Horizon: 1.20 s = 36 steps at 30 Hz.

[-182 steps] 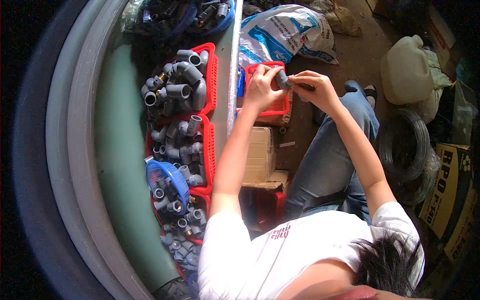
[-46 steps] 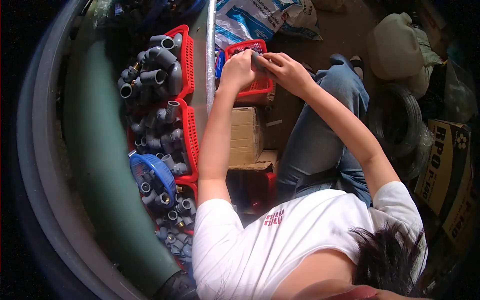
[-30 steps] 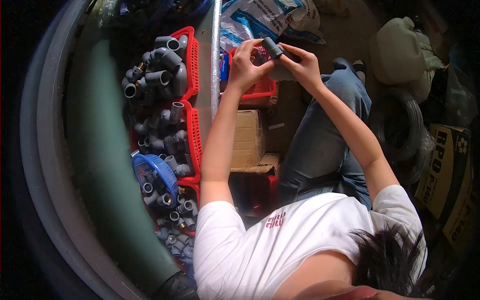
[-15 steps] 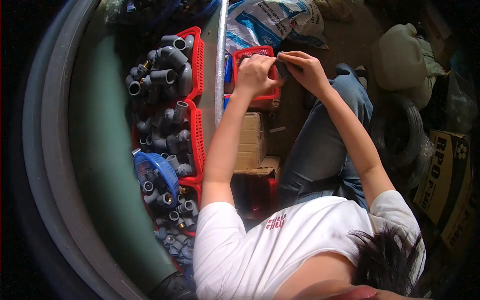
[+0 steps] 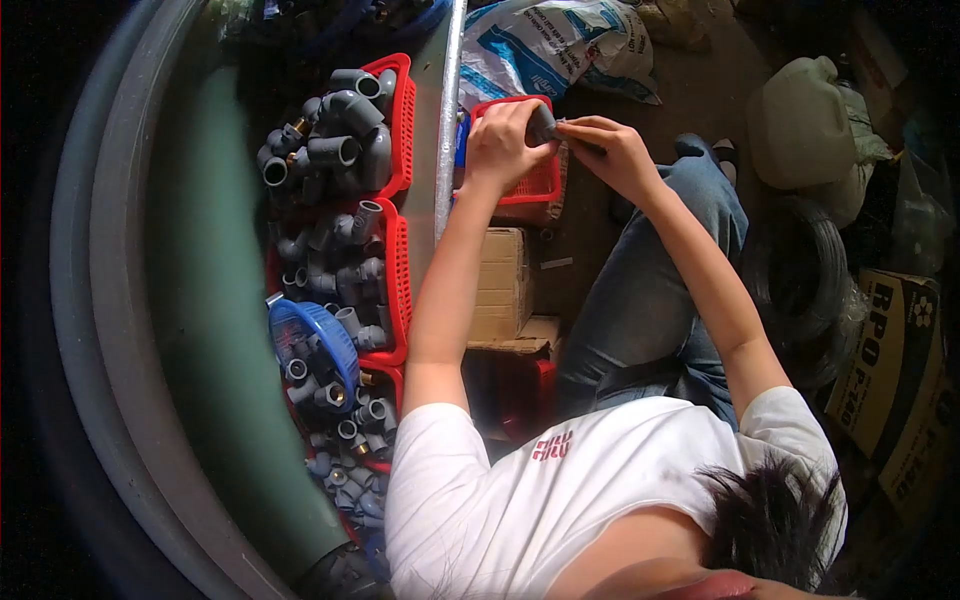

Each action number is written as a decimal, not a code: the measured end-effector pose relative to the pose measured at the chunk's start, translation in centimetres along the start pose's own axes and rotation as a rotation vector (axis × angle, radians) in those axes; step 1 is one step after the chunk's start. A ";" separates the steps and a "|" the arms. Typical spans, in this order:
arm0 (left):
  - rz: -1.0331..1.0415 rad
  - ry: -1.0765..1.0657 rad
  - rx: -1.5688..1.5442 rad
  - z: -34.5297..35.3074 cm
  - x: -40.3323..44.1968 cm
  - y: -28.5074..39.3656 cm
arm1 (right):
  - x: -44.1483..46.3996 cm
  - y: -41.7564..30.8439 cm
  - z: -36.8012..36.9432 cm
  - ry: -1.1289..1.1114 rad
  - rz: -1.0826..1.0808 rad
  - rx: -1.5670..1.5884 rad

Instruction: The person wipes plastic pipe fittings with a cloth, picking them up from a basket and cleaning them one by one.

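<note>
My left hand (image 5: 502,148) is closed around a grey plastic pipe fitting (image 5: 542,124), whose round end points up and away from me. At the fitting's right side, my right hand (image 5: 618,155) has its thumb and fingers pinched together. Whatever lies between those fingertips is too small to make out. Both hands are above a small red plastic basket (image 5: 540,183), and the left one covers much of it.
On my left, red baskets (image 5: 402,125) and a blue basket (image 5: 343,340) hold several grey pipe fittings (image 5: 352,112). A metal edge (image 5: 448,130) runs beside them. Cardboard box (image 5: 500,285), printed sack (image 5: 540,45), plastic jug (image 5: 802,125) and wire coil (image 5: 825,275) lie around my legs.
The fitting has turned in my left hand, so its round end now shows upward. My right fingertips have dropped slightly from the fitting's top to its side.
</note>
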<state>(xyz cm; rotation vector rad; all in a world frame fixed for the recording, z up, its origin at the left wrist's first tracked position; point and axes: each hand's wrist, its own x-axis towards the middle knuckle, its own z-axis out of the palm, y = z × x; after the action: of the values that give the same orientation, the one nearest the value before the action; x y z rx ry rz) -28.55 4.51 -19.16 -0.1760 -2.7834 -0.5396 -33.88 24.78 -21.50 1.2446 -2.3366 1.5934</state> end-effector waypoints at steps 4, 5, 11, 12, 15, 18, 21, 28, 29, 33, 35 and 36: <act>-0.127 -0.164 0.071 0.1 -0.3 0.1 | -0.1 0.5 0.4 0.041 0.346 0.363; -0.228 -0.237 0.105 0.7 -0.6 -0.2 | 0.1 1.8 0.3 0.090 0.305 0.350; -0.166 0.060 0.219 2.1 -1.1 -1.7 | 0.5 5.1 -0.8 0.221 0.823 0.804; -0.172 0.071 0.188 1.9 -1.0 -1.7 | 0.4 5.3 -1.0 0.241 0.916 0.867; -0.199 0.139 0.084 1.1 -0.6 -1.4 | 0.1 6.1 -1.0 0.267 0.997 0.969; -0.230 0.206 -0.093 -0.2 -0.3 -0.9 | -0.2 7.1 -0.5 0.274 1.037 1.107; -0.314 0.207 -0.319 -4.1 -0.2 2.1 | 0.0 7.6 -0.4 0.276 1.010 1.197; -0.439 0.423 -0.129 -18.1 -8.4 8.7 | 0.1 7.1 -0.4 0.058 0.962 1.217; -0.470 0.456 -0.057 -20.0 -10.2 8.6 | 0.3 6.4 -0.5 0.013 0.952 1.194; -0.748 0.387 0.511 -26.0 -18.4 6.1 | 0.2 6.0 -0.3 -0.143 0.870 1.149; -0.874 0.244 0.767 -26.7 -23.4 4.2 | 0.1 6.0 -0.5 -0.213 0.848 1.189; -0.914 0.232 0.743 -26.7 -24.5 4.0 | 0.2 5.5 -0.6 -0.244 0.839 1.207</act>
<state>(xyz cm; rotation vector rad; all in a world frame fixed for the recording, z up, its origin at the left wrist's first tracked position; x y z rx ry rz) 2.54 -3.51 -1.87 1.2476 -2.4858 0.3196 -37.75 25.95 -25.32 0.3748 -2.0332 3.5979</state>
